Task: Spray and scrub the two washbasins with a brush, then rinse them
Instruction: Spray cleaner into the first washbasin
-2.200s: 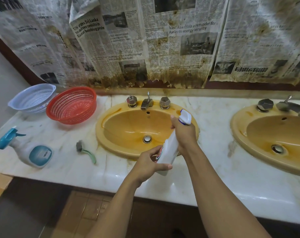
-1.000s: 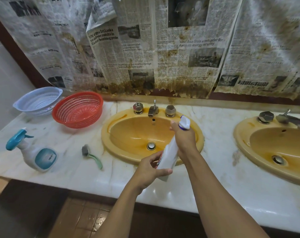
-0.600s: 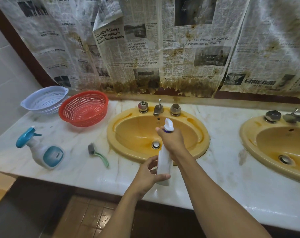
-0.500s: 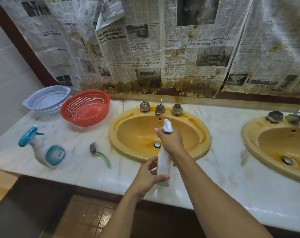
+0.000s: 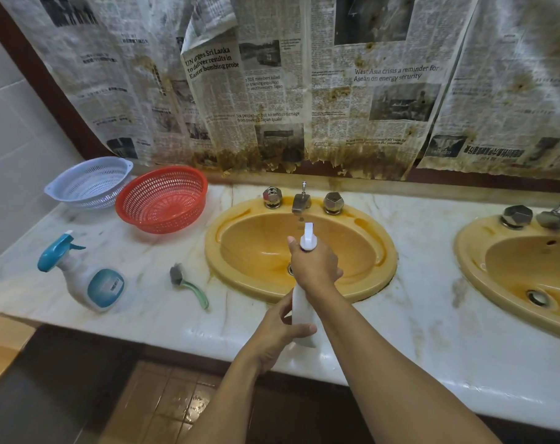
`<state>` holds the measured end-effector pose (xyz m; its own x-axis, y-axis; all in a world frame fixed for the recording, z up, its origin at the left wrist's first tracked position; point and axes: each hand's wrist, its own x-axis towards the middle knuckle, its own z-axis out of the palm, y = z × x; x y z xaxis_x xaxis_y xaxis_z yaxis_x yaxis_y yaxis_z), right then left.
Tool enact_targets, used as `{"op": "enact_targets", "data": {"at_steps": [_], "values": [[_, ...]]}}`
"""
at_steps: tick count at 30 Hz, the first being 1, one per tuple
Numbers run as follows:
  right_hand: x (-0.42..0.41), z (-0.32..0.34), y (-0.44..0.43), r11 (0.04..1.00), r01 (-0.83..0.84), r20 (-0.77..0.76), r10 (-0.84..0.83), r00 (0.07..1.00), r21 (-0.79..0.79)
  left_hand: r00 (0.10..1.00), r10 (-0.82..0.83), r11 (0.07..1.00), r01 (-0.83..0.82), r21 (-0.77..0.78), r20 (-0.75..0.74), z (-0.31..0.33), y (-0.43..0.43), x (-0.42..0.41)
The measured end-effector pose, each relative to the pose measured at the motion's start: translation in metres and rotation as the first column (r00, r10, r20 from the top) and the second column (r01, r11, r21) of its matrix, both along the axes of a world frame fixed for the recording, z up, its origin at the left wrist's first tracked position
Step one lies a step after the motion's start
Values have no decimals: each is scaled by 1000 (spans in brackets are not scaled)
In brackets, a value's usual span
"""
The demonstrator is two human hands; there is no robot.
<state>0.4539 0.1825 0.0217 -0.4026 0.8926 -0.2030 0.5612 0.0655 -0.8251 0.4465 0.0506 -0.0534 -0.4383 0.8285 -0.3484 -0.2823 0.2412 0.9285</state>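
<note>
Two yellow washbasins are set in a marble counter: the left washbasin (image 5: 253, 248) straight ahead, the right washbasin (image 5: 515, 270) at the frame's right edge. I hold a white spray bottle (image 5: 302, 312) over the left basin's front rim, nozzle aimed toward its tap (image 5: 301, 200). My right hand (image 5: 315, 265) grips the bottle's neck at the trigger. My left hand (image 5: 280, 328) holds the bottle's base. A green-handled scrub brush (image 5: 189, 285) lies on the counter left of the basin.
A second spray bottle (image 5: 83, 277) with a teal head stands at the counter's left. A red basket (image 5: 161, 198) and a pale blue basket (image 5: 91, 181) sit behind it. Stained newspaper (image 5: 272, 84) covers the wall. The counter edge (image 5: 176, 334) drops to a tiled floor.
The bottle has swung from the basin's right rim to its middle and now points straight at the tap. Both hands keep their hold.
</note>
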Motion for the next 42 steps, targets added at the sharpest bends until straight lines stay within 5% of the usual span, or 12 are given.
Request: {"op": "enact_targets", "data": {"at_steps": [9,16,20,29,39,42], "values": [[-1,-3,3,970,-226,-17,228,974,86,1000,21,999,-21,31,-2,1,-1,-1],[2,-5,-5,962,-199,42,195,980,188,1000,6,999,-6,34,1,-4,-2,-2],[5,-10,3,961,-273,-26,274,961,49,1000,7,999,-7,32,25,-1,-2,-2],[7,-9,10,997,-42,-34,40,999,-66,999,-23,1000,24,18,-44,5,-2,0],[0,0,10,986,-30,-212,-5,977,-164,994,25,999,-23,25,-110,19,-2,-9],[-1,1,7,980,-136,-245,98,965,-146,993,30,999,-28,20,-111,21,-5,-11]]}}
